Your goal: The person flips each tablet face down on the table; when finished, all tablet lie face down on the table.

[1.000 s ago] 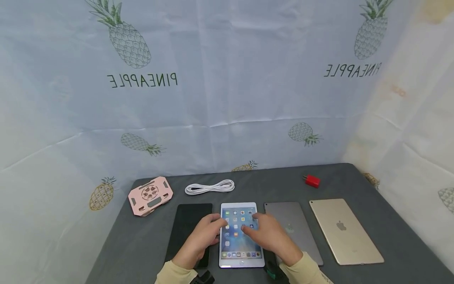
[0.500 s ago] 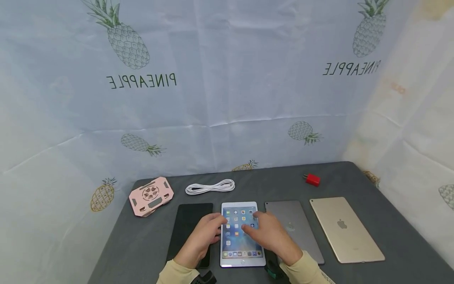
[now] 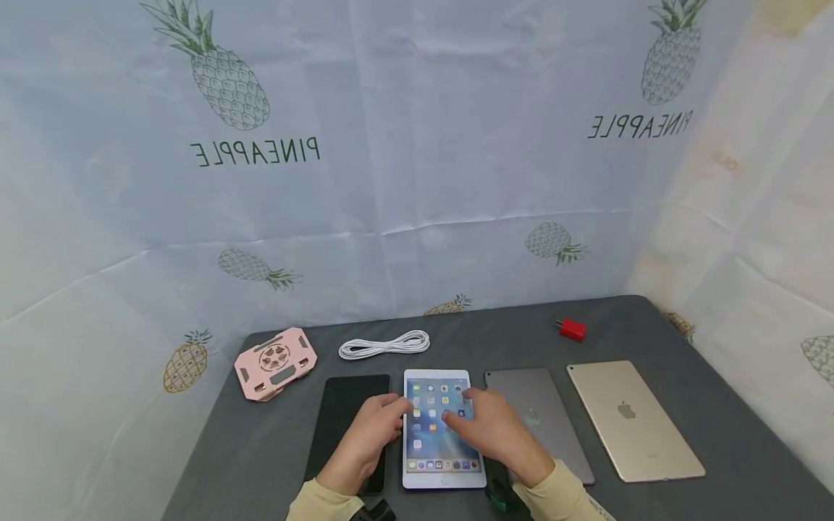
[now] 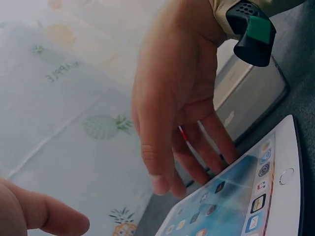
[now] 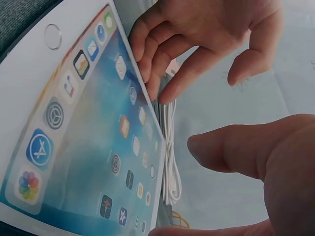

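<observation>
A white tablet (image 3: 443,445) lies flat on the table, its lit screen showing rows of app icons. My left hand (image 3: 367,438) rests along its left edge, partly over a black tablet (image 3: 339,405). Seen from the right wrist, the left fingertips touch that edge while the thumb stays raised. My right hand (image 3: 500,432) is at the white tablet's right edge, above a grey tablet (image 3: 541,405). Its fingertips touch or nearly touch the edge in the left wrist view. The right thumb (image 5: 231,147) hovers over the screen. Neither hand curls round the tablet.
A gold tablet (image 3: 641,427) lies face down at right. Along the back are a pink slotted stand-like plate (image 3: 276,362), a coiled white cable (image 3: 384,346) and a red plug adapter (image 3: 572,330). Pineapple-print cloth (image 3: 417,145) hangs behind the grey table (image 3: 482,336).
Only the head view shifts slightly. Both hands and the white tablet keep their places relative to each other.
</observation>
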`<state>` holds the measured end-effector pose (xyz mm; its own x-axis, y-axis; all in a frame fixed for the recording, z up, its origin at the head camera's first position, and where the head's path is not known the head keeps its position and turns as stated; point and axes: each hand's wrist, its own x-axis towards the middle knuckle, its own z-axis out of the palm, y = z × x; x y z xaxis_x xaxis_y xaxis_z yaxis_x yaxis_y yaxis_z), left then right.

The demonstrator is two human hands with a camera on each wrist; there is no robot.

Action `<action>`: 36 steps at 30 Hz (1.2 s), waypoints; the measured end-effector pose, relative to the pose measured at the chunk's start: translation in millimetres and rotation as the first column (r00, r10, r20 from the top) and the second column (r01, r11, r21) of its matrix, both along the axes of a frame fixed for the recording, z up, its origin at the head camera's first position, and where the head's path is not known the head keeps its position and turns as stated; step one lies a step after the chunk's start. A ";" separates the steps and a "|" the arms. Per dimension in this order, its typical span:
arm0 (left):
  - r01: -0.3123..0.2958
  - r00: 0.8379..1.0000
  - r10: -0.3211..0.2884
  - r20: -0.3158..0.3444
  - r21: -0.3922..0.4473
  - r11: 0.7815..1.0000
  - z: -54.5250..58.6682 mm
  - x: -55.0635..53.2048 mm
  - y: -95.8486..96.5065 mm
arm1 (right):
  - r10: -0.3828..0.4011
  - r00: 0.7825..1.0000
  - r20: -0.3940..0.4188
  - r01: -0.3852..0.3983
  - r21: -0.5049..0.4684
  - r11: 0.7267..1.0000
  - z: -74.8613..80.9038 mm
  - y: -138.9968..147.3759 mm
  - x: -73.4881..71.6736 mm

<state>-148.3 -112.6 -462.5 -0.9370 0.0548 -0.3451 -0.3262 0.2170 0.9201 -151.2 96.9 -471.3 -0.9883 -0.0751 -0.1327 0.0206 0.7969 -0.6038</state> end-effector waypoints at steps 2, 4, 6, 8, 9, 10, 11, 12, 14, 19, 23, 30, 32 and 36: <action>0.003 1.000 -0.003 -0.007 0.005 1.000 0.9 0.2 0.0 | -0.002 1.000 0.005 0.002 -0.004 1.000 0.4 -0.2 0.3; 0.007 1.000 -0.007 -0.011 0.009 1.000 1.6 0.9 0.1 | -0.001 1.000 0.007 0.002 -0.008 1.000 0.8 -0.1 0.5; 0.010 1.000 -0.009 -0.007 0.012 1.000 2.0 1.7 -0.1 | -0.002 1.000 0.008 0.002 -0.014 1.000 0.8 0.1 0.5; 0.010 1.000 -0.010 0.004 0.018 1.000 2.4 2.1 -0.6 | -0.001 1.000 0.006 0.001 -0.022 1.000 1.0 0.7 0.5; 0.008 1.000 -0.008 0.010 0.021 1.000 2.6 2.2 -0.8 | -0.001 1.000 0.004 0.001 -0.026 1.000 1.2 1.1 0.5; 0.007 1.000 -0.007 0.015 0.027 1.000 2.8 2.1 -1.0 | 0.000 1.000 0.002 0.000 -0.032 0.999 1.2 1.3 0.4; 0.004 1.000 -0.005 0.019 0.033 0.999 3.0 1.9 -1.2 | 0.000 1.000 0.000 0.000 -0.039 0.999 1.2 1.6 0.4; 0.002 1.000 -0.003 0.021 0.042 0.999 3.4 1.8 -1.3 | 0.001 1.000 -0.005 -0.001 -0.044 0.999 1.2 1.9 0.4; -0.001 1.000 0.000 0.018 0.059 0.998 3.7 1.3 -1.5 | 0.003 1.000 -0.004 -0.003 -0.049 0.999 1.5 2.0 0.3; -0.006 1.000 0.006 -0.001 0.096 0.995 5.9 1.3 -1.1 | 0.002 1.000 0.004 -0.002 -0.052 0.999 3.1 1.6 0.2; 0.000 1.000 0.001 -0.015 0.106 0.994 9.2 2.5 -0.8 | -0.010 1.000 0.020 0.011 -0.044 0.999 4.6 1.7 0.0; 0.007 1.000 -0.004 -0.028 0.103 0.995 11.5 3.0 -2.4 | -0.018 0.999 0.034 0.019 -0.034 0.999 4.6 1.5 -1.2; 0.009 0.999 -0.005 -0.032 0.104 0.995 11.7 3.2 -2.6 | -0.014 0.999 0.030 0.015 -0.038 0.999 4.6 1.1 -1.3; 0.011 0.999 -0.006 -0.041 0.112 0.994 13.0 4.4 -3.3 | -0.003 1.000 0.026 0.004 -0.044 0.999 4.9 0.7 -1.9</action>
